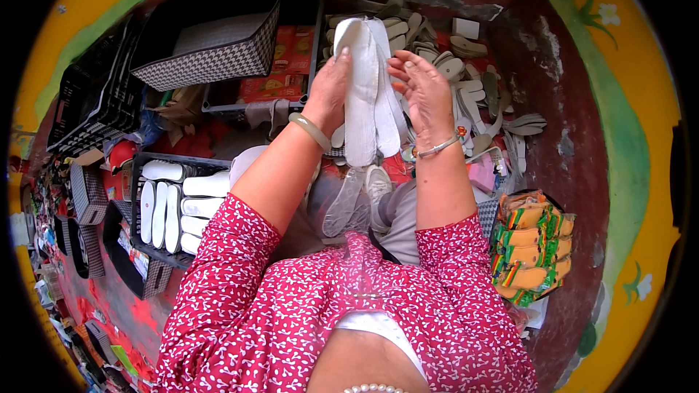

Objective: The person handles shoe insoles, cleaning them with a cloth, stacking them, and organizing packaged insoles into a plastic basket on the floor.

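My left hand (332,87) grips a pair of white insoles (360,113) upright in front of me, thumb on the near face. One insole overlaps the other, and their edges fan apart toward the right. Just to the right of them is my right hand (424,94), its fingers bent but apart, with nothing visible in it. Below the insoles, a clear plastic sleeve (344,204) lies across my lap. Behind my hands spreads a heap of loose white and grey insoles (453,67).
To the left, a black crate (162,247) holds rows of white insoles. A houndstooth fabric bin (207,62) sits at the far left, near red boxes (280,65). On the right, a round basket carries orange packets (528,247); beside it lies a pink block (481,177).
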The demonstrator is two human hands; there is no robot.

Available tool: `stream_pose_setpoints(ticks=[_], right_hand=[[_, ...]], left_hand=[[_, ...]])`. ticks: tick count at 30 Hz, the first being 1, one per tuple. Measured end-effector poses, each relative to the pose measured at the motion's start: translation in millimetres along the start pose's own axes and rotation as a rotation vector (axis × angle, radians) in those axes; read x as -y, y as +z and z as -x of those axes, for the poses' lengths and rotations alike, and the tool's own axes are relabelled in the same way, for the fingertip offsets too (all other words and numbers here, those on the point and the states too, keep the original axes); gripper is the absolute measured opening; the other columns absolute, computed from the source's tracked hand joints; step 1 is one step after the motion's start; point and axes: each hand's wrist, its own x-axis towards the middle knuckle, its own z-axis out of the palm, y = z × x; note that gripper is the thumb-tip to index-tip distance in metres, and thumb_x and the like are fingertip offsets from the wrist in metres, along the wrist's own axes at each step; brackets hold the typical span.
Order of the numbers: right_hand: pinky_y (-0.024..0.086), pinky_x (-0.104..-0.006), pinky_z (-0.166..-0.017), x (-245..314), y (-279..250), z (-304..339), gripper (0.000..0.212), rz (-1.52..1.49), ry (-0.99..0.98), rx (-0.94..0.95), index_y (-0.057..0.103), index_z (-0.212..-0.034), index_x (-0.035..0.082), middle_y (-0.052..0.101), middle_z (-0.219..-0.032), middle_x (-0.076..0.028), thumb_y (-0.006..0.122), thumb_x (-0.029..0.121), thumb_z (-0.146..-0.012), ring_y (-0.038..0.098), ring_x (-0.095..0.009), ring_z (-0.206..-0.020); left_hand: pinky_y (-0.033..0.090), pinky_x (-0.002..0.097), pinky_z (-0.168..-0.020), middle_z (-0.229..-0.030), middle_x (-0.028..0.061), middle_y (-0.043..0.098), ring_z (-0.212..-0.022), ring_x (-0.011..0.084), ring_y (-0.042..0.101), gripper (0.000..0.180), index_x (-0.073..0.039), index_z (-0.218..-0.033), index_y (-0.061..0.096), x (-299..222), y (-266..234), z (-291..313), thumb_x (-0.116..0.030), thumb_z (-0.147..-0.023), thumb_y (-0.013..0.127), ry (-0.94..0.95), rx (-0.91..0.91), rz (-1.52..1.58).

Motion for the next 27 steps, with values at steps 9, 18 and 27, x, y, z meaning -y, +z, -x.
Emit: stream_pose_setpoints(ticks=[9,18,27], right_hand=[[0.036,-0.0301,-0.095,-33,25,-1,0.066,0.241,-0.016,0.139,0.032,-0.131,-0.006,0.052,-0.121,-0.020,0.049,0.043,-0.090,0.049,-0.026,-0.113],[0.046,-0.0332,-0.083,-44,27,0,0.042,0.189,0.029,0.119,0.038,-0.124,-0.004,0.058,-0.107,-0.017,0.051,0.014,-0.087,0.059,-0.024,-0.094],[0.042,-0.0346,-0.090,-48,26,2,0.060,0.508,-0.004,0.114,0.021,-0.137,0.000,0.053,-0.116,-0.023,0.050,0.017,-0.088,0.056,-0.031,-0.104]], left_hand=[[0.051,0.0354,-0.078,-0.101,0.0109,0.061,-0.089,0.0209,0.060,0.039,-0.002,-0.114,0.051,3,-12,-6,-0.034,-0.093,0.046,0.028,0.041,0.133],[0.049,0.0296,-0.074,-0.096,0.0085,0.059,-0.083,0.0152,0.058,0.031,-0.002,-0.110,0.048,12,-15,-8,-0.024,-0.090,0.053,0.064,-0.084,-0.107],[0.048,0.0334,-0.079,-0.100,0.0079,0.059,-0.089,0.0189,0.058,0.033,-0.004,-0.116,0.048,-1,-11,-3,-0.012,-0.085,0.058,0.017,0.041,-0.027]])
